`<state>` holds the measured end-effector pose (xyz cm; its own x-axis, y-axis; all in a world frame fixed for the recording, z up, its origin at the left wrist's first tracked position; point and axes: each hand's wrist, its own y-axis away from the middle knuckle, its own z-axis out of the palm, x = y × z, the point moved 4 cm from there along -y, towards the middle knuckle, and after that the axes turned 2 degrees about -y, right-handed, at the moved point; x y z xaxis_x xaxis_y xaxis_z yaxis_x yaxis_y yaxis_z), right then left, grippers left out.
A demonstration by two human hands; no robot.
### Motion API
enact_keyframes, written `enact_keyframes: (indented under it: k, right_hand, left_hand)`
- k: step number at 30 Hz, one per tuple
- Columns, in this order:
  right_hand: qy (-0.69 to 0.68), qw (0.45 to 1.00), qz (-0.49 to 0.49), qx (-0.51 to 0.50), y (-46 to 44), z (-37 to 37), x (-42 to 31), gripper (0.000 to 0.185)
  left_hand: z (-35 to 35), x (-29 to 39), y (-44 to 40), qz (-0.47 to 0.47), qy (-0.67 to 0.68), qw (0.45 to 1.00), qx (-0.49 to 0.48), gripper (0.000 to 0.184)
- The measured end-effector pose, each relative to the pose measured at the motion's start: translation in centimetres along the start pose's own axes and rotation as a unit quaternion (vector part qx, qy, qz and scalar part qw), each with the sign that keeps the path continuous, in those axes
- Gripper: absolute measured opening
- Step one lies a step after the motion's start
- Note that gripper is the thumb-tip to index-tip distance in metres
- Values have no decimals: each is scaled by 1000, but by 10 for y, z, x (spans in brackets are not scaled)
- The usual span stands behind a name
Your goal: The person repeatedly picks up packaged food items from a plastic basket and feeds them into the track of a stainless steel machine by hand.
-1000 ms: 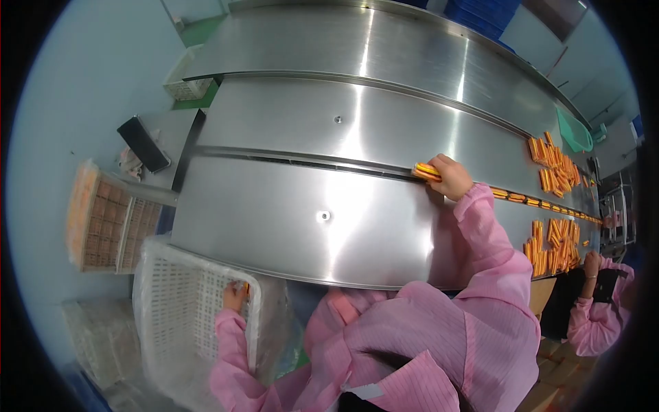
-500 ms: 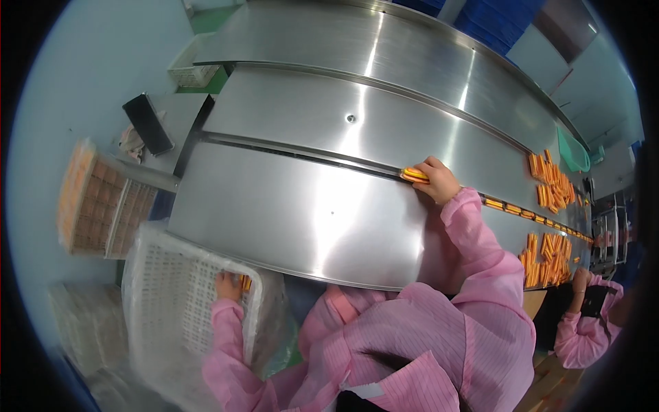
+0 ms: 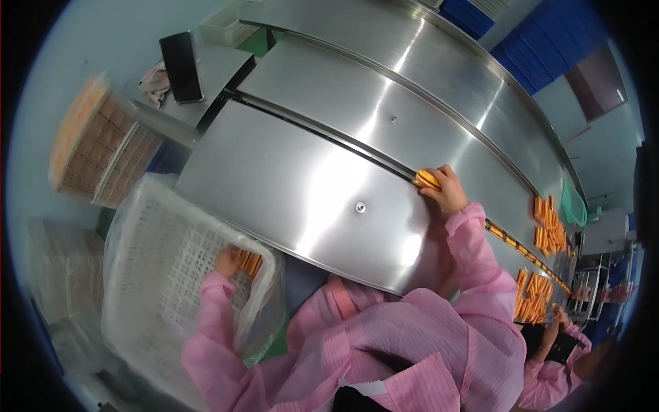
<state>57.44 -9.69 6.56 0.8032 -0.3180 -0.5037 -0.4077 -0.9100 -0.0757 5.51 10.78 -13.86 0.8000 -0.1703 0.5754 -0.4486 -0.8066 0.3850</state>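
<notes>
My right hand (image 3: 447, 190) is closed around a few orange-and-yellow striped sticks (image 3: 429, 180) over the slot between the steel panels. Inside the white lined basket (image 3: 165, 233), at its right end, my left hand (image 3: 228, 261) is at a small row of the same striped sticks (image 3: 250, 263). Its fingers are partly hidden, so its grip is unclear. More sticks (image 3: 506, 239) lie in a line along the slot to the right of my right hand.
Piles of striped sticks (image 3: 533, 296) lie on the steel table (image 3: 295, 172) at the right, near a green basket (image 3: 573, 204). A co-worker's hands (image 3: 553, 328) are at the lower right. A phone (image 3: 181, 67) stands upper left; stacked crates (image 3: 103, 147) are below it.
The view has turned, so the table appears tilted. My right hand still holds sticks at the slot. More sticks show beside my left hand in the basket.
</notes>
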Motion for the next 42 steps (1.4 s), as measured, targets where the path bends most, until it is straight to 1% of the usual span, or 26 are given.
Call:
enact_keyframes:
  k: [1, 3, 5, 7, 9, 10, 11, 12, 14, 15, 16, 18, 19, 21, 22, 25, 30, 32, 33, 35, 37, 38, 39, 40, 41, 42]
  right_hand:
    - [1, 1000, -5, -7, -2, 2, -2, 45]
    - [3, 999, 40, -20, -8, 6, -5, 47]
    - [5, 999, 26, -21, -16, 13, -11, 50]
    - [7, 1000, 13, -21, -21, 17, -15, 52]
    - [29, 999, -10, -8, -27, 22, -17, 56]
    - [27, 999, -14, -17, -29, 26, -13, 58]
    - [20, 998, 20, -52, -31, 26, -16, 60]
    - [-10, 999, -12, -45, -32, 28, -12, 59]
    - [11, 998, -34, -52, -35, 23, -16, 48]
    - [3, 998, -18, -62, -35, 22, -12, 45]
    - [-2, 998, 0, -64, -34, 21, -10, 42]
    - [-30, 997, 19, -74, -33, 22, -12, 39]
    - [-47, 995, 42, -72, -33, 21, -14, 37]
    - [-40, 997, 22, -62, -29, 22, -22, 32]
    - [-42, 997, 16, -58, -27, 24, -20, 31]
    - [-29, 998, -2, -50, -24, 24, -23, 29]
    - [-46, 998, 2, -43, -20, 18, -39, 27]
    - [-25, 998, -43, -31, -19, 15, -45, 25]
    - [-22, 999, -36, -21, -18, 13, -47, 25]
    - [-12, 997, -82, 7, -13, 6, -58, 23]
    - [-56, 992, -105, 44, -8, 0, -75, 24]
    - [-56, 987, -131, 71, -3, -2, -90, 27]
    - [-94, 978, -168, 85, 0, -1, -108, 27]
    - [-123, 967, -217, 60, 5, 5, -125, 24]
    - [-142, 945, -294, 24, 10, 11, -148, 22]
    - [-156, 915, -371, 24, 18, 19, -173, 24]
  left_hand:
    - [5, -7, -2, 5, -2, 1000, -10, 30]
    - [4, -11, -1, 1, -1, 1000, -19, 33]
    - [-1, -7, 2, -64, 45, 996, -43, 35]
    - [9, -26, -4, -80, 57, 994, -51, 37]
    - [24, -61, -9, -32, 106, 994, -14, 39]
    - [10, -47, 1, -76, 131, 988, -30, 39]
    - [-3, -24, 7, -125, 156, 979, -43, 40]
    - [-4, -26, 11, -131, 186, 973, -41, 37]
    - [-12, -24, 25, -155, 242, 957, -43, 33]
    - [-17, -16, 31, -167, 267, 948, -48, 30]
    - [-20, -15, 35, -182, 265, 946, -41, 30]
    - [-16, -10, 40, -166, 203, 958, -113, 28]
    - [-16, -8, 42, -173, 203, 957, -111, 28]
    - [-14, -2, 37, -105, 90, 989, -55, 28]
    - [-15, 0, 37, -104, 91, 989, -53, 28]
    - [-24, 11, 36, -119, 55, 990, -57, 36]
    - [-22, 16, 31, -92, 25, 984, -148, 56]
    - [-23, 18, 30, -102, 27, 983, -151, 58]
    - [-21, 18, 31, -116, 33, 981, -154, 60]
    - [-12, 8, 30, -89, 63, 986, -126, 61]
    - [0, -27, 25, -68, 147, 982, -101, 62]
    - [-19, -1, 36, -163, 240, 953, -93, 57]
    - [-19, -18, 34, -178, 289, 932, -124, 53]
    - [-44, 8, 51, -198, 354, 911, -72, 48]
    - [-57, -3, 55, -189, 392, 900, -36, 49]
    - [-81, 18, 58, -147, 378, 913, -47, 49]
